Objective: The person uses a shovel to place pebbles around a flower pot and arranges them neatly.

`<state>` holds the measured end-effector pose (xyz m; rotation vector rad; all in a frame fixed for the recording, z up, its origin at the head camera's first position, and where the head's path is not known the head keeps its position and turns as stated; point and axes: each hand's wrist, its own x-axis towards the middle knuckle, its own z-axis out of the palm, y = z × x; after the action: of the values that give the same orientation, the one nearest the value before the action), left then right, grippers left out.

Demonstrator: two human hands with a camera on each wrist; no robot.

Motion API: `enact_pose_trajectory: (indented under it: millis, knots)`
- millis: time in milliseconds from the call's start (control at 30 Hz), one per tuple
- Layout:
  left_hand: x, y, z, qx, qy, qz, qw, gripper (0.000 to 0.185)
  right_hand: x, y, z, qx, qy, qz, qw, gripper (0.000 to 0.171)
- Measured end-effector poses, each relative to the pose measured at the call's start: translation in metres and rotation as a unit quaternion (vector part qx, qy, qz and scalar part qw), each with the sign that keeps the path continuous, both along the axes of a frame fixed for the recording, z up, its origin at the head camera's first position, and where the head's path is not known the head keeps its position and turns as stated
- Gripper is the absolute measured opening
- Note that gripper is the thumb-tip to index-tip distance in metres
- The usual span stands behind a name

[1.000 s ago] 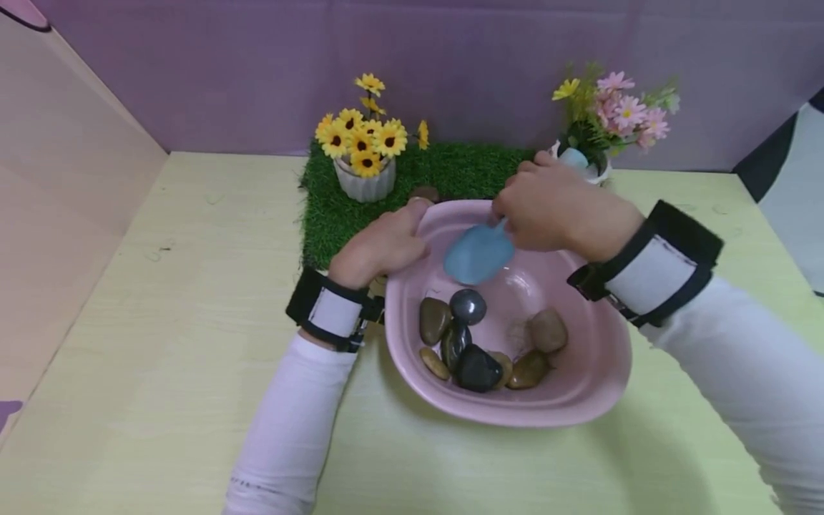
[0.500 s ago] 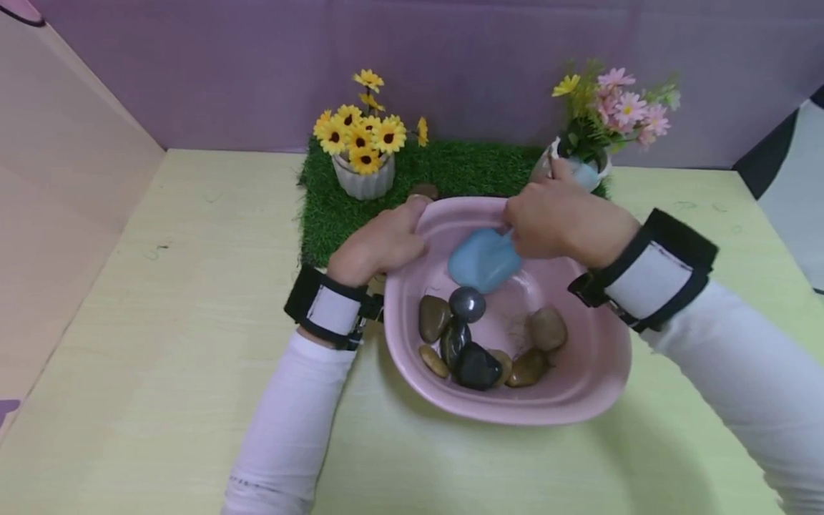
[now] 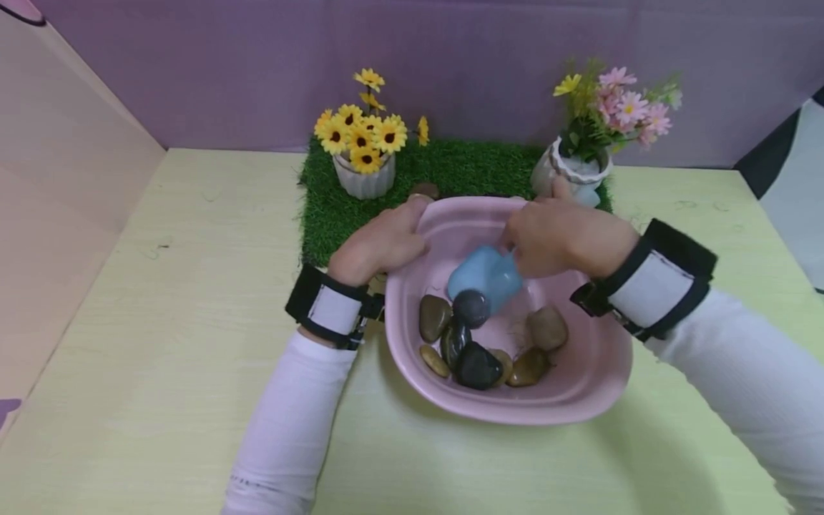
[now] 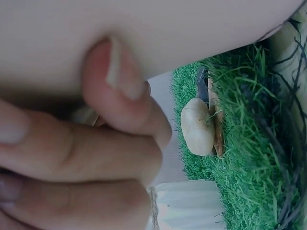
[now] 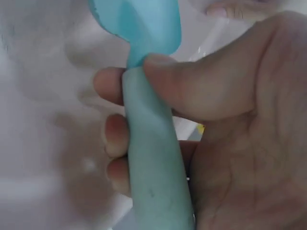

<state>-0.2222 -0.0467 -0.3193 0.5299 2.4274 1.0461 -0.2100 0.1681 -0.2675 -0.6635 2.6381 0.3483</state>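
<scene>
In the head view the left hand (image 3: 380,243) grips the far-left rim of the pink bowl (image 3: 579,400), with the thumb inside the rim and the other fingers curled under it. The right hand (image 3: 560,236) holds a blue scoop (image 3: 484,275) over the bowl; its blade points down and touches a grey stone (image 3: 471,307), the top one of a pile of stones (image 3: 479,347) in the near part of the bowl. The bowl stands on the table (image 3: 161,343), partly on a grass mat (image 3: 450,168). On the mat there are a pot of yellow flowers (image 3: 363,154) and a pot of pink flowers (image 3: 579,168). The right wrist view shows what the head view hides: the thumb presses on the neck of the scoop (image 5: 153,158) and three fingers (image 5: 115,139) are curled around the handle from the other side. The left wrist view shows the left fingers (image 4: 86,153) pressed close together against the pink rim, and a pale stone (image 4: 197,126) lying on the grass behind them, which the head view shows only as a small brown spot.
</scene>
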Motion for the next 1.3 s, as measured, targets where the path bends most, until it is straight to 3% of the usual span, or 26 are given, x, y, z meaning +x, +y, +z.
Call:
enact_pose_trajectory:
  millis: [500, 900, 1033, 1300]
  knots:
    - [0.000, 0.001, 0.001, -0.003, 0.010, 0.000, 0.9999, 0.045, 0.006, 0.000, -0.007, -0.009, -0.072, 0.026, 0.997, 0.020]
    - [0.001, 0.001, 0.002, -0.019, 0.002, 0.005, 0.9998, 0.053, 0.016, -0.006, -0.015, -0.054, -0.129, 0.052, 0.989, 0.021]
    - [0.002, 0.001, 0.002, -0.018, 0.000, 0.007, 0.9998, 0.053, 0.018, -0.009, -0.015, -0.049, -0.121, 0.054, 0.990, 0.029]
    - [0.003, 0.001, 0.002, -0.016, -0.008, 0.008, 0.9998, 0.054, 0.019, -0.006, -0.018, -0.052, -0.115, 0.060, 0.990, 0.030]
